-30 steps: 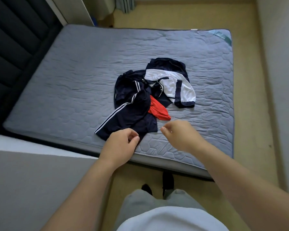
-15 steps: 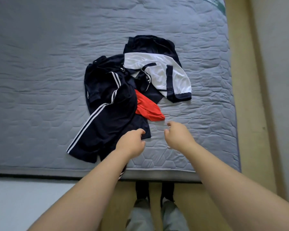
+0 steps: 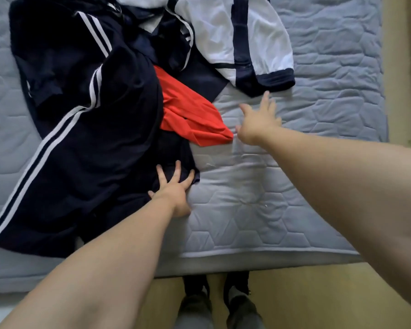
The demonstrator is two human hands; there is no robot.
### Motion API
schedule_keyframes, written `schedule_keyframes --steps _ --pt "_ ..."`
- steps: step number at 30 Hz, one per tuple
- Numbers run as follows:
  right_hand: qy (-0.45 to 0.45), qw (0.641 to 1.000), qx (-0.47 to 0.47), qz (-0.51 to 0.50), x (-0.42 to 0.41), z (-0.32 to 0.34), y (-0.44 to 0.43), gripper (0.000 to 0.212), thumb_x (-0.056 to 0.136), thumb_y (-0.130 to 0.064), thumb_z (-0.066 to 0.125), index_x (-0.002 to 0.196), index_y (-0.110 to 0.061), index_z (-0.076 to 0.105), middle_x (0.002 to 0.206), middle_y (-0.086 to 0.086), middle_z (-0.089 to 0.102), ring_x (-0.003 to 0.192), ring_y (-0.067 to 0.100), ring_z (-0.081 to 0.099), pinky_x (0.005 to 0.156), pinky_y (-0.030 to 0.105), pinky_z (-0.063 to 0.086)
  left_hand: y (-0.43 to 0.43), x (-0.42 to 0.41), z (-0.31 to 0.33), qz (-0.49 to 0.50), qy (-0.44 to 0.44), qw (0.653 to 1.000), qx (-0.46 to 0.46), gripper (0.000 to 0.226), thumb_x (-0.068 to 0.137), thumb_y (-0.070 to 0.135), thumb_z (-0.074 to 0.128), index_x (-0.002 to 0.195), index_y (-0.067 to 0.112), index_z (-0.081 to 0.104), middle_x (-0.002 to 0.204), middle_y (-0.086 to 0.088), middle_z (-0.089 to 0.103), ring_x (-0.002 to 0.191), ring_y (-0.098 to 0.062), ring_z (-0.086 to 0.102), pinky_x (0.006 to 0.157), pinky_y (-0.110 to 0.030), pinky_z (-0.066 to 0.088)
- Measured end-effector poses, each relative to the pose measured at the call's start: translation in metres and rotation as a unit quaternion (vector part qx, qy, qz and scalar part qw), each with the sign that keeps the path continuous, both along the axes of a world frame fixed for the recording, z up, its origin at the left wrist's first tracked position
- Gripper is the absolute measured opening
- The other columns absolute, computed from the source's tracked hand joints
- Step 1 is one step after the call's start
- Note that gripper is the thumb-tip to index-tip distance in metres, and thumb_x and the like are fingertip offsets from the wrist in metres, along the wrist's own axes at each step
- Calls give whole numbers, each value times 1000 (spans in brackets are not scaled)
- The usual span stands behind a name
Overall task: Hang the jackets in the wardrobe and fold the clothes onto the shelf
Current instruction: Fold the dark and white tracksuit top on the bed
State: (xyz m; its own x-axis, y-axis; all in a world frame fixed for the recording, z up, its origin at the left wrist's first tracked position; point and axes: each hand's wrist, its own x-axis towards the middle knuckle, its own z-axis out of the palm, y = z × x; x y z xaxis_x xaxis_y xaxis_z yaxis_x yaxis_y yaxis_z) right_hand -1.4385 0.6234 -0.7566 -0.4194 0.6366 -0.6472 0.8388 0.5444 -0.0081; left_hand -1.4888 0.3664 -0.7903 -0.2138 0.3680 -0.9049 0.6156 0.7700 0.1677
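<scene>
Head view, steeply downward, close over mattress [image 3: 271, 210]; edges perhaps distorted

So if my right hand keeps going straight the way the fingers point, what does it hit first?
Most likely the dark cuff of the white and navy jacket, just beyond the right hand's open fingers, with only bare mattress between, though the hand's height above the bed is unclear.

Grey quilted cloth mattress [image 3: 282, 198]: matt, stitched hexagon pattern, slightly puckered. On it, dark navy garment with white stripes [image 3: 86, 143]: smooth synthetic-looking cloth, faint sheen. Red cloth piece [image 3: 188, 115] beside it: smooth, creased, matt. White shirt with navy bands [image 3: 242, 36]: thin, soft cloth. Yellowish floor [image 3: 294, 293] below mattress: smooth, matt.
</scene>
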Motion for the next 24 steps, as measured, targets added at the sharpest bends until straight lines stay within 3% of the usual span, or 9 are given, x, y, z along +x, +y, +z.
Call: schedule_keyframes --steps 3,6,9,13,16,18,21,22,24 --pt "51 998 22 16 -24 -22 16 57 92 -51 52 146 -44 34 162 14 -26 151 36 -14 119 59 10 -5 3 -16 9 14 1000 19 111 77 27 72 150 57 -7 151 21 -42 138 -39 -42 101 -79 23" --pt "71 997 -8 -24 -44 -39 26 52 97 -53 38 147 -36 39 165 12 -14 152 34 -10 118 61 3 -7 4 -23 14 13 999 27 111 77 21 70 150 56 -6 151 22 -42 138 -38 -44 100 -80 21" --pt "45 999 -29 -3 -44 -44 23 47 103 -30 25 145 -16 42 159 15 25 149 34 12 118 61 8 -9 4 -28 10 20 999 31 111 77 21 70 150 57 -6 151 22 -41 138 -38 -43 100 -80 22" --pt "59 992 -22 107 -16 -20 -1 26 94 -8 32 102 -20 54 130 10 51 135 30 34 112 67 15 -4 -1 -18 15 2 999 32 111 75 29 75 152 54 -1 157 18 -35 140 -40 -40 103 -79 21" --pt "73 986 -53 143 11 13 -35 21 100 -15 32 95 -20 52 123 9 55 129 28 41 112 63 20 -1 -15 3 71 -35 995 60 98 78 45 78 156 42 19 166 4 -15 145 -44 -27 121 -60 6" --pt "88 985 -92 114 35 45 -71 28 105 -22 30 98 -17 57 123 11 58 124 30 48 110 53 29 -3 -20 30 153 -11 981 118 75 84 51 71 151 34 40 167 1 11 152 -37 1 123 -51 9" --pt "123 978 -164 44 81 108 -131 38 107 -32 31 92 -15 62 112 10 66 110 33 56 94 40 41 -7 -6 88 289 78 927 227 44 96 48 55 130 22 64 140 0 59 132 -25 51 108 -40 41" --pt "150 971 -186 -1 95 132 -148 39 105 -35 36 83 -18 63 95 3 69 99 31 58 84 35 44 -8 2 110 392 46 888 237 41 98 48 52 120 18 69 124 -1 67 120 -26 60 97 -40 47" --pt "223 951 -185 -108 116 186 -176 32 97 -38 55 69 -26 66 70 -13 66 80 18 59 69 25 44 -7 20 159 606 -107 767 185 43 98 53 51 108 15 69 107 -1 72 101 -25 70 74 -38 55"
